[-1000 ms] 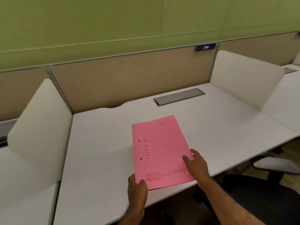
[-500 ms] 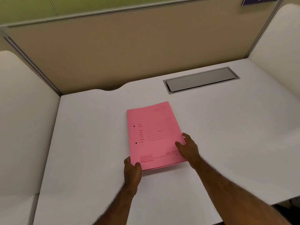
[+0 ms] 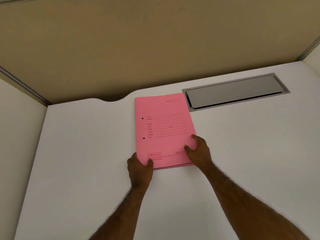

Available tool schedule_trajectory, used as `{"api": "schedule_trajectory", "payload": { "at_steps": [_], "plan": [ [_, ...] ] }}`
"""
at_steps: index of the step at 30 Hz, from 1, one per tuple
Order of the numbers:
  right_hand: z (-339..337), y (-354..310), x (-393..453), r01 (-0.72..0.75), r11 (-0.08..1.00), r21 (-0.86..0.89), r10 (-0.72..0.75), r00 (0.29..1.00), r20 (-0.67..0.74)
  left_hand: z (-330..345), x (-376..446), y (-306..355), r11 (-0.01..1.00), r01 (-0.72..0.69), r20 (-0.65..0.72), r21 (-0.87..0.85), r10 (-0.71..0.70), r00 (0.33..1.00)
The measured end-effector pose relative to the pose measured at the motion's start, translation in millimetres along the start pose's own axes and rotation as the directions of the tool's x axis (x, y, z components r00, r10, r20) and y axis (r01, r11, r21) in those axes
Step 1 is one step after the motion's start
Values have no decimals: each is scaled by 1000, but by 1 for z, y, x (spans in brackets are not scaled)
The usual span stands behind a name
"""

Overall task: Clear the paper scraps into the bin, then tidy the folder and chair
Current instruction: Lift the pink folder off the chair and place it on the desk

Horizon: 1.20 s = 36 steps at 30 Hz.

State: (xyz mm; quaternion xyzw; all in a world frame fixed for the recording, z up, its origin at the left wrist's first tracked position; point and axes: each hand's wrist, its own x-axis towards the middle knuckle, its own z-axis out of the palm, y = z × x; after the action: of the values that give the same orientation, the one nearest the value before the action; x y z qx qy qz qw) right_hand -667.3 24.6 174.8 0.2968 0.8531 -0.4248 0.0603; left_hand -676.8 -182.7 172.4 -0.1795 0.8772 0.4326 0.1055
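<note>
A pink folder (image 3: 162,129) with red print and two punch holes lies flat on the white desk (image 3: 83,153), its far edge close to the back of the desk. My left hand (image 3: 139,168) grips its near left corner, thumb on top. My right hand (image 3: 199,151) presses on its near right corner with fingers spread over the cover. No paper scraps, bin or chair are in view.
A grey cable flap (image 3: 235,91) is set into the desk just right of the folder's far corner. A tan partition (image 3: 155,45) closes the back, with a curved cutout (image 3: 112,99) at the desk edge. A white side divider (image 3: 19,122) stands at the left.
Both hands have slid the folder away from the desk's near edge towards the back, beside the cable flap. My view has moved closer and tilted down; the chair has left the frame.
</note>
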Motion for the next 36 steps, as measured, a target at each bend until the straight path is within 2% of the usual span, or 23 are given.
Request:
{"api": "schedule_trajectory", "payload": {
  "at_steps": [9, 16, 21, 30, 36],
  "plan": [
    [6, -5, 42, 89, 993, -78, -86, 996, 39, 20, 30, 5, 994, 28, -70, 103, -21, 997],
    [7, -3, 31, 92, 980, -174, -83, 995, 56, 8, 32, 16, 969, 52, -47, 242, -42, 998],
    [0, 10, -14, 132, 971, -198, -125, 991, 47, -21, 4, 4, 950, 33, -3, 312, -34, 999],
    [0, 38, -139, 123, 970, -208, -120, 992, 26, -72, -87, -29, 915, -178, 175, 362, 122, 977],
    [1, 55, -227, 147, 968, -202, -159, 986, -44, -99, -162, -68, 901, -285, 231, 328, 216, 949]
  ]
}}
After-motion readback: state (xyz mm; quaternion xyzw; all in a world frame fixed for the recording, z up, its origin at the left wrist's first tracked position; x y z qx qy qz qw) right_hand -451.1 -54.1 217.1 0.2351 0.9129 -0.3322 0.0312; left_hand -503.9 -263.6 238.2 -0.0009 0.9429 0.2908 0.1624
